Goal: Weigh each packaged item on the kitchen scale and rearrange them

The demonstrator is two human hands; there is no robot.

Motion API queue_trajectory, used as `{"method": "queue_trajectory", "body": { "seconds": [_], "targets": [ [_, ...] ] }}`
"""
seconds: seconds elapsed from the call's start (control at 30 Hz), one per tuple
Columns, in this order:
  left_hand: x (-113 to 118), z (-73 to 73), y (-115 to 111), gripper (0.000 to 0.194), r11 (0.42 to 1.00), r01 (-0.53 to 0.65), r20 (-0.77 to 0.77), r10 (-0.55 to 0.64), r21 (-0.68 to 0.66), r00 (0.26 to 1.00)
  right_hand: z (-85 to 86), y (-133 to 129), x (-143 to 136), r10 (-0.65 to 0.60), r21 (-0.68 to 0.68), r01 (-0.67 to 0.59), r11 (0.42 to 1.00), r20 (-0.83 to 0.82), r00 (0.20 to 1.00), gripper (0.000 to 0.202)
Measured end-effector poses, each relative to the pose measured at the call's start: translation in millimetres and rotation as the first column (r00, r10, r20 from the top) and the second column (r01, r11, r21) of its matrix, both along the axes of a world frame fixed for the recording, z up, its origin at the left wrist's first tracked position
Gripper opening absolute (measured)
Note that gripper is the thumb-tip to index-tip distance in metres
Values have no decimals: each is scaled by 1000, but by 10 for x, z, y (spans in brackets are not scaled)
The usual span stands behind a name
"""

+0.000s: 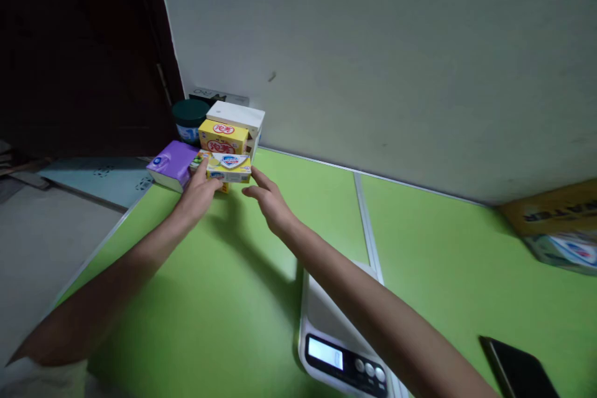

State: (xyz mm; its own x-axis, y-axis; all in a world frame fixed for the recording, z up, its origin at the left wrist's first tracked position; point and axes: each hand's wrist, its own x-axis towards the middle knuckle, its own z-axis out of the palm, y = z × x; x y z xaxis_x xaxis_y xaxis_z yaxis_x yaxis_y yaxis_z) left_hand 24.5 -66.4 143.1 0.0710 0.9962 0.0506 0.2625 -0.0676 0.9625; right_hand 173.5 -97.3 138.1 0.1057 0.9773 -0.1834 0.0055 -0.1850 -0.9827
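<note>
A small yellow and white box lies at the front of a group of packages at the table's far left corner. My left hand has its fingers on the left end of that box, thumb along the front. At the right end, my right hand touches the box with the index fingertip; its thumb is apart from the finger. Directly behind stands a yellow box with red lettering. A purple package lies just left of my left hand.
Behind are a white box and a dark-lidded tub. A scale with a lit display sits under my right forearm on the green table. A dark phone-like object and a carton are at right.
</note>
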Motion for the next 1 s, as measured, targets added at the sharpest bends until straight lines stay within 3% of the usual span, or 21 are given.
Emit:
{"method": "queue_trajectory", "body": {
  "seconds": [0.07,0.13,0.27,0.43,0.53,0.7,0.83,1.0],
  "targets": [
    [115,128,-363,65,987,39,-7,-41,-154,999,-13,-347,278,-12,3,12,1000,26,1000,69],
    [252,159,-722,69,965,145,-10,-150,-220,989,-15,-792,597,-17,-11,18,1000,78,997,67],
    [617,-81,-1359,78,855,462,80,-457,-233,886,23,-1743,1164,-46,-101,71,992,227,973,66],
    [984,-374,-1940,79,754,637,47,-638,-160,768,-78,-2547,1496,-113,-111,161,981,347,931,66],
    [1021,-419,-2129,80,713,667,-5,-684,-218,730,-239,-2761,1499,-116,-111,159,981,325,939,66],
    [958,-481,-2242,75,761,618,-107,-643,-196,758,-436,-2853,1403,-90,-56,110,992,280,956,64],
    [913,-482,-2227,72,785,594,-162,-618,-174,769,-454,-2879,1465,-91,-34,106,994,300,950,62],
    [851,-420,-2037,70,837,525,-148,-544,-153,826,-434,-2886,1705,-191,-60,219,974,306,933,63]
  ]
}}
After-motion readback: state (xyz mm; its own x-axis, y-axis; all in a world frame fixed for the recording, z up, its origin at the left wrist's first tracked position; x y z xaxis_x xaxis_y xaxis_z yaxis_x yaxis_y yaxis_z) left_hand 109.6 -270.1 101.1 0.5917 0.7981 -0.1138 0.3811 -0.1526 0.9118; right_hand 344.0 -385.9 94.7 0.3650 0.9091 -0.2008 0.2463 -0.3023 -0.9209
